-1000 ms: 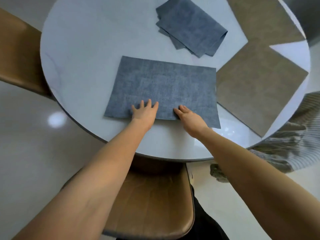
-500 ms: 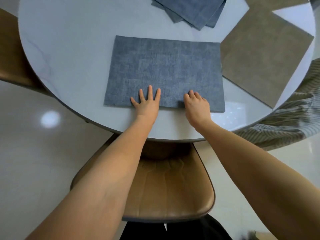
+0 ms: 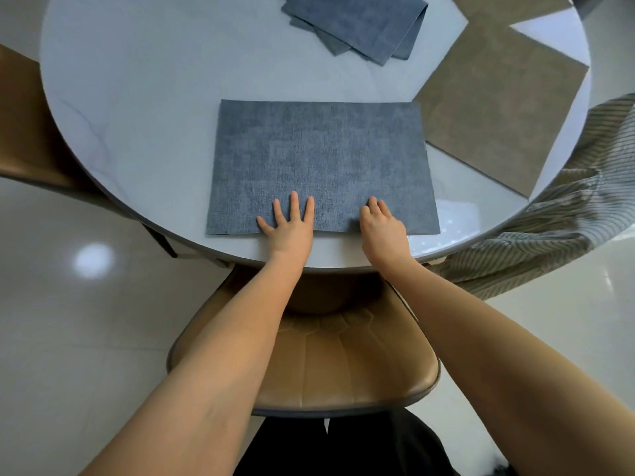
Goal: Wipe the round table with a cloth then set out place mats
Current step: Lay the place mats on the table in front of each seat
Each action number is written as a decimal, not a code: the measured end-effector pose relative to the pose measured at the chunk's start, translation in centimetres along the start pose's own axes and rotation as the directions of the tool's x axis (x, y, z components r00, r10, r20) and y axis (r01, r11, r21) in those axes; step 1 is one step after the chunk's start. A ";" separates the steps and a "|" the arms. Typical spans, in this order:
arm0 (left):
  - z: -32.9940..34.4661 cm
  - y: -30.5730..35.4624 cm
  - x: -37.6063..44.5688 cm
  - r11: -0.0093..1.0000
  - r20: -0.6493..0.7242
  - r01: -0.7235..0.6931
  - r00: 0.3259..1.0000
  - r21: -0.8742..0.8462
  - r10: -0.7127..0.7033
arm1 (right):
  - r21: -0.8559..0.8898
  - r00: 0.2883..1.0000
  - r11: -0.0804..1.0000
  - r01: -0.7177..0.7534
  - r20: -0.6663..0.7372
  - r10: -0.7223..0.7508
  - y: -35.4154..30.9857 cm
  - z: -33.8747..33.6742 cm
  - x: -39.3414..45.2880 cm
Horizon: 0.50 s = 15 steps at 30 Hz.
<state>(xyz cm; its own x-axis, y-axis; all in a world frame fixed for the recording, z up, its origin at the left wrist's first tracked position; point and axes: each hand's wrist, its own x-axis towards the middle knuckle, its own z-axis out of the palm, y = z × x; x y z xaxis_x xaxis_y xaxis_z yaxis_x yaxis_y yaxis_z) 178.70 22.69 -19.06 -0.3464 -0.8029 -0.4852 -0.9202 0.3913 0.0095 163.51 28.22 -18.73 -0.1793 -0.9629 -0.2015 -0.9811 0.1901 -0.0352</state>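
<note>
A blue-grey place mat (image 3: 323, 156) lies flat near the front edge of the round white table (image 3: 137, 97). My left hand (image 3: 288, 228) rests flat on the mat's near edge with fingers spread. My right hand (image 3: 383, 228) presses the same edge further right, fingers loosely curled on top. A pile of blue-grey mats (image 3: 360, 22) lies at the back of the table. On the right a brown mat (image 3: 498, 104) lies flat, and another brown mat (image 3: 508, 5) sits behind it at the top edge.
A tan leather chair (image 3: 343, 365) stands under the table's front edge, right below my arms. Another brown chair (image 3: 20, 125) is at the left. A striped cloth (image 3: 549, 228) hangs off the table's right side. The floor is glossy and pale.
The blue-grey mat has been squared up to the table's front edge, and my hands stayed on its near edge. The view has shifted toward the table front.
</note>
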 end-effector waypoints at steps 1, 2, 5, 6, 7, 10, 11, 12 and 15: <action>-0.1 -0.1 -0.1 1.000 -0.005 -0.004 1.000 -0.001 0.004 | 0.004 1.000 1.000 -0.003 -0.004 0.003 -0.1 -0.1 -0.1; -0.1 -0.2 -0.1 1.000 -0.008 -0.006 1.000 -0.002 0.006 | 0.004 1.000 1.000 -0.004 -0.004 0.004 -0.3 -0.1 -0.2; -0.1 -0.7 -0.4 1.000 -0.005 -0.005 1.000 0.005 0.005 | 0.009 1.000 1.000 -0.007 0.007 0.007 -0.8 -0.1 -0.3; 0.1 -0.8 -0.5 1.000 -0.001 -0.009 1.000 0.005 0.009 | 0.001 1.000 1.000 -0.008 0.019 0.008 -0.8 0.0 -0.4; 0.2 -0.8 -0.6 1.000 -0.001 -0.012 1.000 0.003 0.012 | -0.017 0.999 1.000 -0.008 0.032 0.009 -0.9 0.1 -0.5; 0.4 -0.9 -0.8 1.000 -0.006 -0.020 1.000 -0.003 0.020 | -0.047 0.999 0.999 -0.011 0.046 0.013 -0.9 0.1 -0.6; 0.4 -1.0 -0.9 1.000 -0.008 -0.021 1.000 -0.003 0.021 | -0.051 0.999 0.999 -0.009 0.047 0.011 -1.0 0.0 -0.6; 0.4 -1.0 -0.9 1.000 -0.008 -0.022 1.000 -0.005 0.022 | -0.057 0.999 0.998 -0.005 0.052 0.008 -1.0 -0.1 -0.6; 0.5 -1.1 -0.9 1.000 -0.014 -0.029 1.000 -0.011 0.028 | -0.091 0.998 0.996 0.006 0.059 0.000 -1.0 -0.2 -0.7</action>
<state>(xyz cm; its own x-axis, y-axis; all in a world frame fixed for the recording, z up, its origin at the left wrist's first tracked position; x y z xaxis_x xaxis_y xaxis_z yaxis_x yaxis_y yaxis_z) 180.09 23.23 -19.12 -0.3748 -0.7975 -0.4727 -0.9119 0.4092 0.0327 164.66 28.70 -18.38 -0.1744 -0.9501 -0.2585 -0.9847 0.1664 0.0525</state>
